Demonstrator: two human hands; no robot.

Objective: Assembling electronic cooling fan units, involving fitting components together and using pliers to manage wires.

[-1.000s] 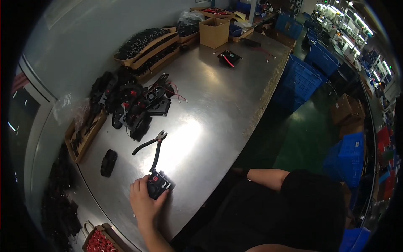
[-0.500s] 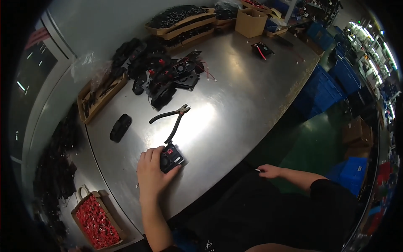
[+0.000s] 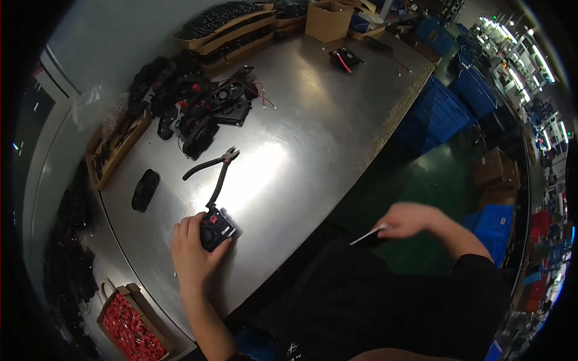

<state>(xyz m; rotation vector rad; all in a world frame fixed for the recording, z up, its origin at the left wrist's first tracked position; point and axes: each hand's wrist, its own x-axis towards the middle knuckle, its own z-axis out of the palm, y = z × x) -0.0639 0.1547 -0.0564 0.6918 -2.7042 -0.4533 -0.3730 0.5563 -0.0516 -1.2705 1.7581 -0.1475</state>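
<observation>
My left hand (image 3: 191,245) is wrapped around a small black fan housing (image 3: 215,231) resting on the metal table. A red connector and a white strip show on its upper face. Just beyond it lie diagonal cutters (image 3: 224,171) with black handles, their jaws pointing away and one handle end at the housing. Out over the table's front edge, above the floor, my right hand (image 3: 408,220) is closed on a thin pale rod-like tool (image 3: 366,235) that points down to the left. Its exact kind cannot be made out.
Left of the cutters lies a black oval part (image 3: 145,190). Farther back is a heap of black fan parts (image 3: 198,108) with wires. A carton of red connectors (image 3: 129,325) stands near left. Cardboard trays (image 3: 226,36) line the back; blue crates (image 3: 442,114) stand right, beyond the table edge.
My right hand has risen and moved away from my body, bringing more of the pale tool into sight. My left hand still holds the housing. The whole view has shifted slightly.
</observation>
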